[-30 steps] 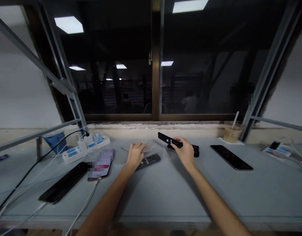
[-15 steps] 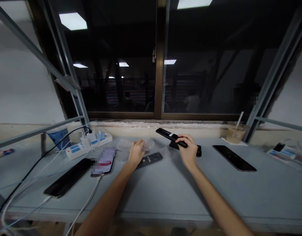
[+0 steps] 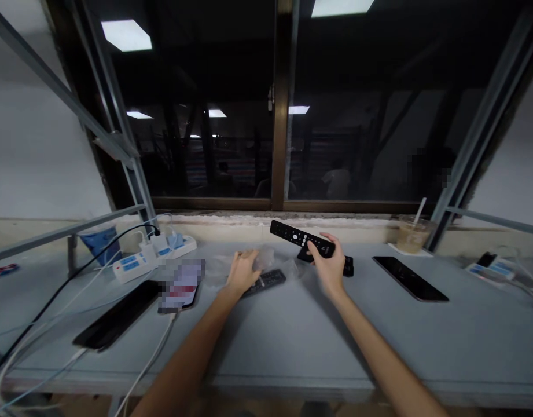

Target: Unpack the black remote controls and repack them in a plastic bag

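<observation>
My right hand [image 3: 329, 267] grips a black remote control [image 3: 287, 233] above the desk, its button side facing me and the thumb on its lower part. Behind and below that hand lies another black remote control [image 3: 348, 267], partly covered by it. My left hand [image 3: 244, 270] rests low over the desk at a crumpled clear plastic bag [image 3: 266, 259], its thumb apart from the bent fingers. Just right of the left hand, a dark grey remote control [image 3: 270, 280] lies flat, its near end hidden behind the wrist.
Two phones, one dark [image 3: 118, 315] and one lit [image 3: 183, 286], lie left with cables. Behind them are a white power strip [image 3: 133, 264] and a blue cup [image 3: 102, 243]. Rightward are a dark phone [image 3: 409, 279], a drink cup [image 3: 412, 236] and another power strip [image 3: 494, 266].
My right hand has turned its remote control so the buttons now face me. The fingers of my left hand have spread a little, with the thumb moving away from them.
</observation>
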A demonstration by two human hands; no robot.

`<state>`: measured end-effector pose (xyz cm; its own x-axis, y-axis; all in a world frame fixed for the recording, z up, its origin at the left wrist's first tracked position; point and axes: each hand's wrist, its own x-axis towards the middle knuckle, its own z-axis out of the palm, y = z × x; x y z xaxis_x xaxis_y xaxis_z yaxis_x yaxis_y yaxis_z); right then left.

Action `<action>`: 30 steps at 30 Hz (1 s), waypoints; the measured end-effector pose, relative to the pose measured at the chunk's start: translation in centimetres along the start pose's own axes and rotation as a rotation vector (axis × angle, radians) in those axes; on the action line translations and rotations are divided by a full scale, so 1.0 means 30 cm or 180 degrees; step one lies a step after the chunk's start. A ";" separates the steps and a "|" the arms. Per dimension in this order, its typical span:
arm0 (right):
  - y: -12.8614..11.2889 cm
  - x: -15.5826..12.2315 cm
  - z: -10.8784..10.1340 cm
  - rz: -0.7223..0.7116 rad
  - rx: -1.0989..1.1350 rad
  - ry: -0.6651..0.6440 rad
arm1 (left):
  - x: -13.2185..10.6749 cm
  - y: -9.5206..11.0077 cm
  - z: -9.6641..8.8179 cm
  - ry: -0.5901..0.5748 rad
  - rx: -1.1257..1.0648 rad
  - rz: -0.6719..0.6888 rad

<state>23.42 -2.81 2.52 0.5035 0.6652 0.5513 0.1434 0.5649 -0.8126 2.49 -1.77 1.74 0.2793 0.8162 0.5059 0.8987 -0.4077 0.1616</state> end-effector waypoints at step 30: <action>0.006 0.028 -0.010 0.0384 0.0190 0.0416 | -0.019 0.055 -0.016 0.0392 -0.0205 0.0462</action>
<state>24.12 -2.30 2.79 0.6211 0.6629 0.4182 0.0265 0.5156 -0.8564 3.64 -3.09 2.12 0.3574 0.6922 0.6270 0.8274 -0.5460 0.1311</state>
